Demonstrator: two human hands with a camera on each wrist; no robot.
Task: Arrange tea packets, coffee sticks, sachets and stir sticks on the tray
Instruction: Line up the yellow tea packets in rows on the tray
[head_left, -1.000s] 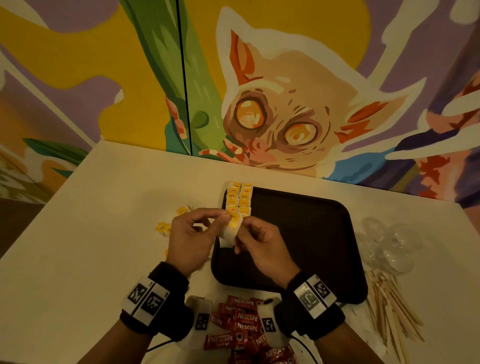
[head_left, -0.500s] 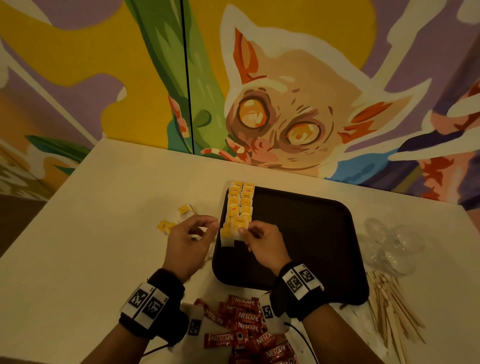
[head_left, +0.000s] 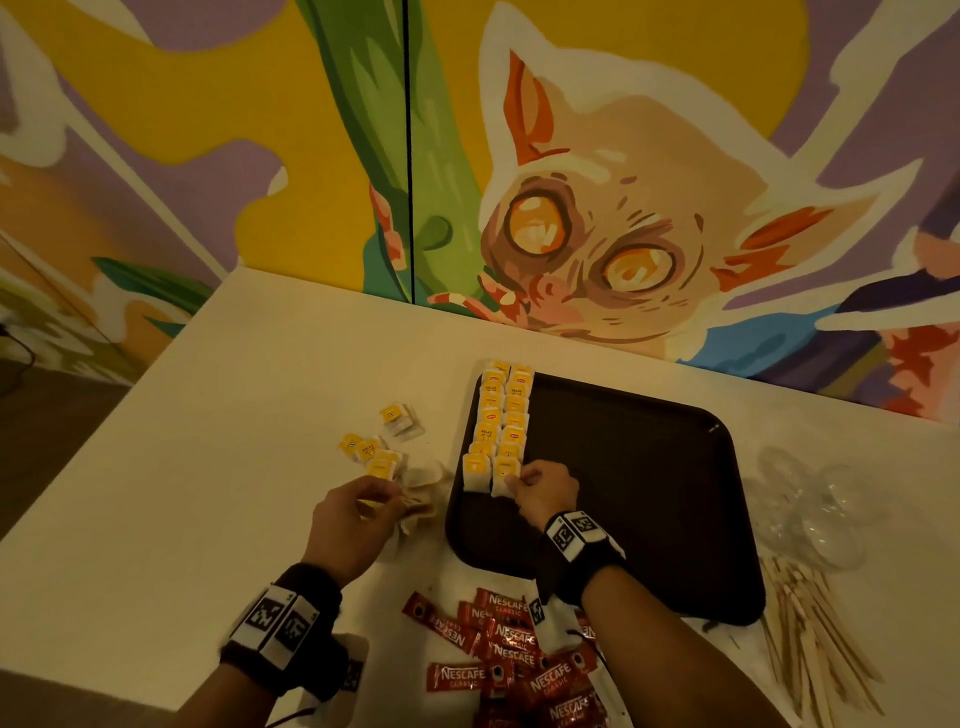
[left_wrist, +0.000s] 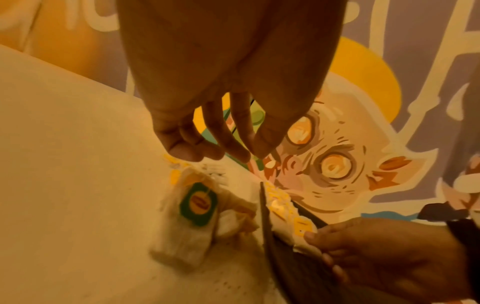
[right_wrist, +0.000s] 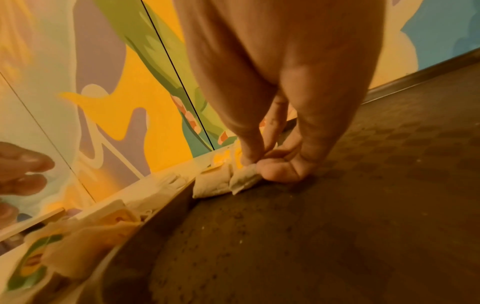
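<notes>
At centre-left of the head view my left hand (head_left: 358, 519) is hovering, loosely curled and empty, above the loose tea packets (head_left: 382, 457), while my right hand (head_left: 543, 491) is pinching a light, floppy packet (head_left: 505, 475) by its edge onto the tray (head_left: 649, 467).

Tray (head_left: 649, 467): showing dark matt plastic, finely pebbled.
Tea packets (head_left: 501, 415): lying as soft white paper beside its left rim.
Coffee sticks (head_left: 511, 639): gleaming as glossy red foil.
Stir sticks (head_left: 810, 634): appearing as pale bare wood.
</notes>
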